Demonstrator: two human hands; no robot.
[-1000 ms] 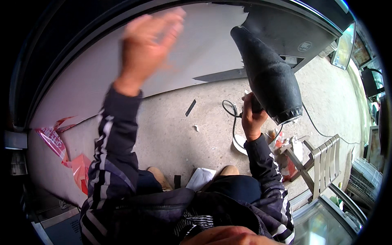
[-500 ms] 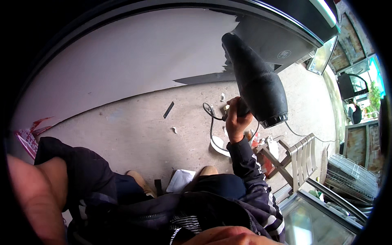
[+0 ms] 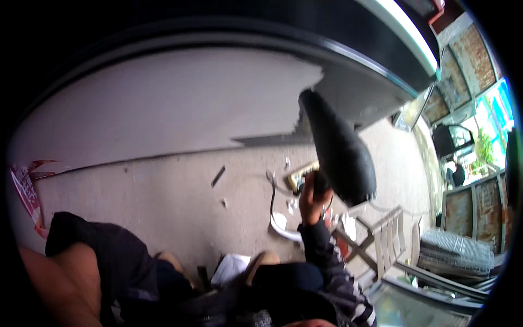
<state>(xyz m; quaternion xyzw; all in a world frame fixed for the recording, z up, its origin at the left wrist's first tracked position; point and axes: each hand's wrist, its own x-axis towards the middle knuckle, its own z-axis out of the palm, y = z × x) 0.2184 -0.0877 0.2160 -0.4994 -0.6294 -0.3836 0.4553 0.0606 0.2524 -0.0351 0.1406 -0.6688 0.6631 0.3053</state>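
Note:
My right hand (image 3: pixel 311 204) is closed round the handle of a black hair dryer (image 3: pixel 344 155). The dryer's narrow nozzle tilts up and away, toward a large panel. Most of that panel is covered by a pale surface (image 3: pixel 174 98) with a ragged right edge. Past this edge a dark grey area (image 3: pixel 354 95) shows, and the nozzle overlaps the border in view; whether it touches cannot be told. At the lower left a bare limb (image 3: pixel 71 278) shows beside dark cloth, but my left hand does not appear.
A power strip (image 3: pixel 299 177) lies on the concrete floor (image 3: pixel 163 196) near a looping cord. A dark flat strip (image 3: pixel 218 176) and scraps lie there too. A folding stool (image 3: pixel 389 240), wire racks (image 3: pixel 455 250) and a glass-panelled frame (image 3: pixel 419 308) stand at right. Red-and-white sheeting (image 3: pixel 27 196) hangs at left.
The whole view has shifted and blurred, with the panel lower in the picture. The dryer stays in my right hand at the panel's ragged edge, and more of the power strip shows.

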